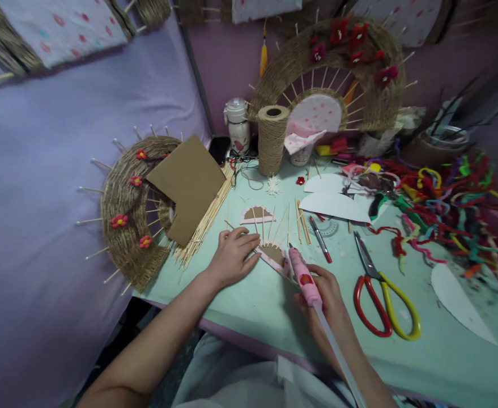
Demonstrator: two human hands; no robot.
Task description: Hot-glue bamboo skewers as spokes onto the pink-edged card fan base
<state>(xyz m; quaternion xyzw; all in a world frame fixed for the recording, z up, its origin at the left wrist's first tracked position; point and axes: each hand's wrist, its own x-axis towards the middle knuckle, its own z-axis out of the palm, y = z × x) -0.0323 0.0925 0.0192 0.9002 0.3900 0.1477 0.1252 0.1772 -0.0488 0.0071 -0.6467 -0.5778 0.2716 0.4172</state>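
Head view: my left hand (232,259) lies extended, perhaps steadying the cardboard half-circle (275,254); my right hand (326,294) grips the glue gun (305,276).

With the clock centred on my view, I count two hands, left hand (232,259) near seven and right hand (327,290) at five; one glue gun (305,277), also five; two small cardboard half-circles (278,256), near the centre; one pair of scissors (373,273) and one pen (320,239), four; one twine cone (271,144) and one bottle (237,129), around twelve; three big white paper cut-outs (336,206), two at three, one at four.
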